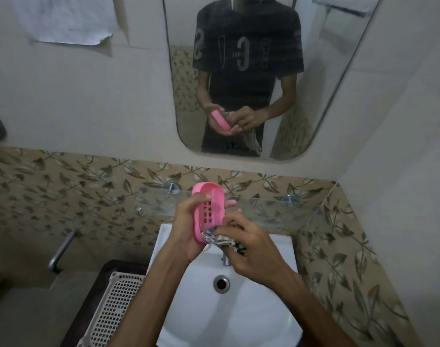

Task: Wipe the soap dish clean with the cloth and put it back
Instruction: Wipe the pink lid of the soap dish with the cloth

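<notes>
My left hand (186,229) grips the pink soap dish (209,211) from the left side, thumb curled over its near rim and fingertips showing past its far edge. The dish is held up on edge above the basin, its slotted inside turned toward me, long axis roughly vertical. My right hand (249,249) is bunched around a patterned cloth (222,240), fingers curled on it, and pushes the cloth against the lower end of the dish. The two hands are close together, meeting at the bottom of the dish; a crumpled tail of the cloth sticks out under my right fingers.

Below my hands lies the white washbasin (251,319), with its round drain (221,283) near the middle and a chrome tap (226,259) partly hidden behind my right hand. Just beyond the dish runs a glass shelf (271,209) fixed to the leaf-patterned tile band (63,194) by chrome brackets. Above the shelf hangs a mirror (264,78) with rounded corners, in which my dark shirt, both hands, the dish and the cloth are reflected. To the lower left of the basin stands a white perforated plastic basket (113,306), and farther left a chrome wall tap (62,249) juts from the tiles. A sheet of paper (66,18) with a curled corner hangs on the wall at upper left.
</notes>
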